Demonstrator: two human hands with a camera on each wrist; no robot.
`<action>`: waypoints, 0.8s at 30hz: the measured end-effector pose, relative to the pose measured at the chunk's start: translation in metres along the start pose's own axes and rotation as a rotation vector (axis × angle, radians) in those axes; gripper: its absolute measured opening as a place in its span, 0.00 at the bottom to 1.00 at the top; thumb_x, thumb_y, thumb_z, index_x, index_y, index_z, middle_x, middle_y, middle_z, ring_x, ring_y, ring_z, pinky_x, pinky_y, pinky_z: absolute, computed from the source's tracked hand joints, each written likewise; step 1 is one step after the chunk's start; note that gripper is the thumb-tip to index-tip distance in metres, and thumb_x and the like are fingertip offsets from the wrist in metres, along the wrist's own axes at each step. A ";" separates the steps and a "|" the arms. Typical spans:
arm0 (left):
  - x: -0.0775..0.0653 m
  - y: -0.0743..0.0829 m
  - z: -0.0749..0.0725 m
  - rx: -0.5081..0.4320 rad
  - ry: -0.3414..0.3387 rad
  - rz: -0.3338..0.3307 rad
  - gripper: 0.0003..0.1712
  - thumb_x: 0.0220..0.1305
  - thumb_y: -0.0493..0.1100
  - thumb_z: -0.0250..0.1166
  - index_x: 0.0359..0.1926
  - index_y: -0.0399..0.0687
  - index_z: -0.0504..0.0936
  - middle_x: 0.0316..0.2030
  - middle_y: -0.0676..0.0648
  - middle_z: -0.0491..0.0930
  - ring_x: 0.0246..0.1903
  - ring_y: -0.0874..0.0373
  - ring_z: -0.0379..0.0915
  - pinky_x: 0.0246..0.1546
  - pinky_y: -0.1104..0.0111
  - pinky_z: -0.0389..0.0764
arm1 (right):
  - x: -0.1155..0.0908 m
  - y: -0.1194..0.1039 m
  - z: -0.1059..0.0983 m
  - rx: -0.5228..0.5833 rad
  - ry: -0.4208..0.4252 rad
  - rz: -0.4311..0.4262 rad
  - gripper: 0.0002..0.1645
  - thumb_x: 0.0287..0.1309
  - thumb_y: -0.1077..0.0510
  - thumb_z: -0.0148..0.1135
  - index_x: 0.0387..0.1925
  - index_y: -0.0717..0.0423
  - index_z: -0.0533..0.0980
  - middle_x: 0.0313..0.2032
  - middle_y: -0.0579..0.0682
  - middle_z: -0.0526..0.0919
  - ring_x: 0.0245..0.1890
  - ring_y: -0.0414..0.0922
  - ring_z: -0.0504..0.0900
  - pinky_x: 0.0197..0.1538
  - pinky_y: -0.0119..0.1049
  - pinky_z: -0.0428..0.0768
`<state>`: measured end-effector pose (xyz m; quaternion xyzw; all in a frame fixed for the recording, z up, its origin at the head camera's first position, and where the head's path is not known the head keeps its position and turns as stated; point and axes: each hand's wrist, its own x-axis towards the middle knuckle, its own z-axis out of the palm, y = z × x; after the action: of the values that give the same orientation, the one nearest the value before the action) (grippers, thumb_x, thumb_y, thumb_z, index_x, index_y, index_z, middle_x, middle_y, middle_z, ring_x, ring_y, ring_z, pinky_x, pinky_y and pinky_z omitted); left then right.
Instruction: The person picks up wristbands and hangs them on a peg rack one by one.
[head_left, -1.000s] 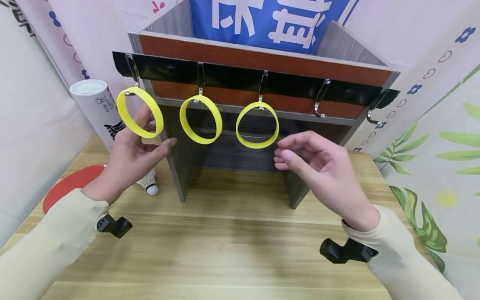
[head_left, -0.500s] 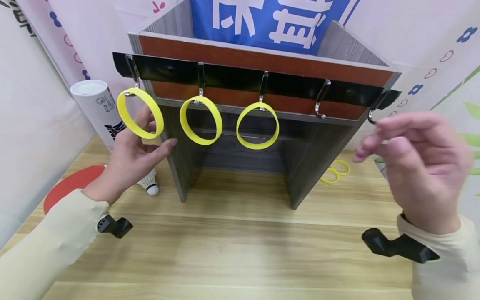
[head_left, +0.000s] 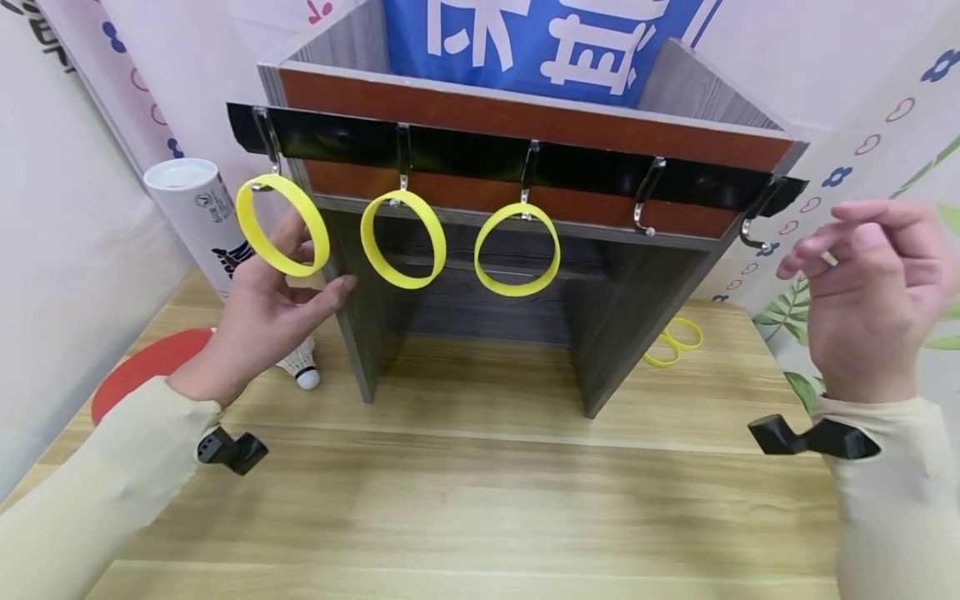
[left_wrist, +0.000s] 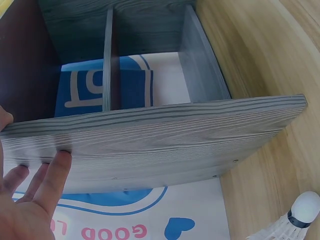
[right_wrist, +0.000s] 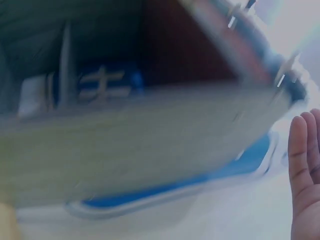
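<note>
My left hand [head_left: 266, 300] grips the left side panel [left_wrist: 150, 145] of a grey wooden shelf; in the left wrist view the fingers press its outer face and the thumb lies at its edge. A black hook rail [head_left: 465, 154] runs along the shelf's brown front board. Three yellow rings hang from it: the left ring [head_left: 318, 237], the middle ring [head_left: 365, 237] and the right ring [head_left: 555, 258]. The fourth hook [head_left: 641, 204] and the end hook [head_left: 750, 237] hold nothing. Beside the end hook, my right hand [head_left: 885, 292] is raised, fingers loosely bent, holding nothing.
Two more yellow rings [head_left: 686, 333] lie on the wooden table [head_left: 465, 500] right of the shelf. At the left are a white tube [head_left: 183, 208], a red paddle [head_left: 146, 367] and a shuttlecock [head_left: 303, 371]. A blue sheet [head_left: 525, 50] stands behind the shelf.
My right hand has moved right, from near the right hanging ring to beyond the end hook, uncovering the two rings on the table. The left hand keeps its place.
</note>
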<state>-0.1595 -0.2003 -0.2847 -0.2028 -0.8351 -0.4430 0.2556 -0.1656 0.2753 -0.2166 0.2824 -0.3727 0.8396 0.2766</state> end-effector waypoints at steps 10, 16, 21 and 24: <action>-0.001 -0.002 0.000 0.004 -0.003 0.015 0.37 0.61 0.26 0.71 0.70 0.40 0.70 0.54 0.63 0.75 0.48 0.70 0.76 0.42 0.86 0.83 | 0.002 0.039 -0.098 -0.587 -0.010 0.254 0.06 0.71 0.69 0.59 0.46 0.65 0.79 0.33 0.51 0.89 0.31 0.42 0.89 0.40 0.27 0.89; -0.001 -0.002 0.000 0.009 -0.005 0.003 0.36 0.61 0.26 0.71 0.68 0.40 0.70 0.50 0.66 0.74 0.47 0.71 0.76 0.42 0.86 0.83 | -0.010 0.062 -0.153 -1.107 -0.208 0.460 0.06 0.74 0.63 0.58 0.49 0.55 0.77 0.34 0.29 0.86 0.32 0.27 0.86 0.39 0.17 0.84; -0.001 -0.002 0.000 -0.006 -0.003 0.006 0.36 0.61 0.26 0.70 0.69 0.39 0.70 0.52 0.65 0.75 0.48 0.69 0.76 0.42 0.86 0.83 | -0.021 0.075 -0.181 -1.460 -0.362 0.541 0.20 0.76 0.53 0.58 0.53 0.68 0.77 0.34 0.36 0.85 0.30 0.22 0.80 0.35 0.15 0.79; 0.000 -0.002 0.000 -0.012 -0.003 0.008 0.35 0.61 0.26 0.70 0.69 0.40 0.70 0.54 0.62 0.77 0.49 0.71 0.78 0.41 0.85 0.84 | -0.028 0.078 -0.192 -1.556 -0.434 0.616 0.24 0.76 0.50 0.57 0.53 0.69 0.77 0.39 0.57 0.87 0.30 0.23 0.77 0.33 0.17 0.77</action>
<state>-0.1610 -0.2008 -0.2858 -0.2084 -0.8320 -0.4466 0.2548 -0.2510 0.3740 -0.3805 0.0534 -0.9461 0.3107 0.0742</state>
